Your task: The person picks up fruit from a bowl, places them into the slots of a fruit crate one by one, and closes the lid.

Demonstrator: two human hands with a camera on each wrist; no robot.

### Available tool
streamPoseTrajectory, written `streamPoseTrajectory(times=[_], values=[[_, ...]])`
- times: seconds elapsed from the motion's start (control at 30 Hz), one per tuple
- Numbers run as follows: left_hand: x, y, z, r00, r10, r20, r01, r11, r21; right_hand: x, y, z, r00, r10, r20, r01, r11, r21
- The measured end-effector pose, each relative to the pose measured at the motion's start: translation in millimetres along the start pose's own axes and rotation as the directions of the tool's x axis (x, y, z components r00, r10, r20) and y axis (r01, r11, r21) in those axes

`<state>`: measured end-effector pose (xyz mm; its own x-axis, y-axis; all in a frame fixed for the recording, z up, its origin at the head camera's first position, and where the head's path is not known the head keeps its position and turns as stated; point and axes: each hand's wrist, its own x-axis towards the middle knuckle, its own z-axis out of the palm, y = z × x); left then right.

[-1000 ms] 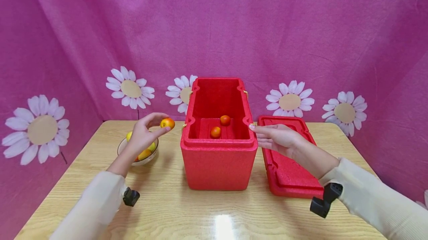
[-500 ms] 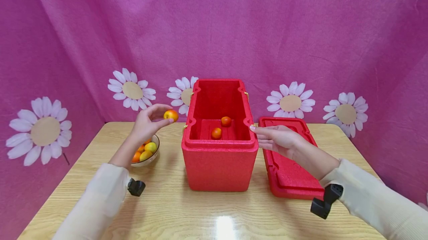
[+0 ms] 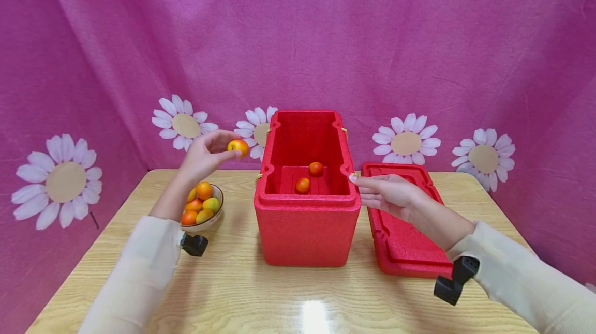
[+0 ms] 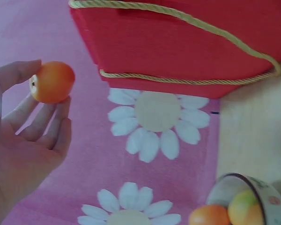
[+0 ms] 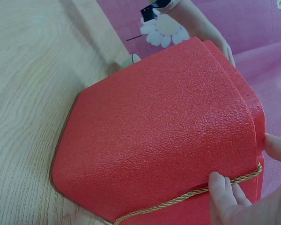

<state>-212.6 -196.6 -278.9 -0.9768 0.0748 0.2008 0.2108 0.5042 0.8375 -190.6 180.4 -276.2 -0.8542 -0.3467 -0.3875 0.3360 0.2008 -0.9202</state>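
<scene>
My left hand pinches a small orange-yellow fruit between thumb and fingertips. It is in the air, left of the red foam box and higher than its near rim. In the left wrist view the fruit shows a pale spot at one end, and the other fingers are spread below it. Two orange-red fruits lie on the box floor, apart. My right hand holds the box's right rim, thumb over the edge. In the right wrist view its fingers lie on the outer wall by a gold rope.
A bowl of several orange and yellow fruits stands left of the box, partly behind my left forearm. The red lid lies on the wooden table at right, under my right arm. A pink flowered cloth hangs behind.
My left hand has risen with the fruit and shifted slightly right, uncovering more of the bowl. The right hand stays on the box rim.
</scene>
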Motion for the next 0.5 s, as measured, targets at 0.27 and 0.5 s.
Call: streamPoseTrajectory(times=[0.27,0.5], values=[[9.6,21.0,-4.5,0.999,0.009,0.051,-0.011,0.999,0.037,0.3,-1,0,1.000,0.002,0.005,-0.002,1.000,0.002],[15.7,40.2,-5.8,0.999,-0.002,0.051,0.000,0.999,0.046,-0.1,-1,0,1.000,0.017,-0.002,-0.017,1.000,-0.001]])
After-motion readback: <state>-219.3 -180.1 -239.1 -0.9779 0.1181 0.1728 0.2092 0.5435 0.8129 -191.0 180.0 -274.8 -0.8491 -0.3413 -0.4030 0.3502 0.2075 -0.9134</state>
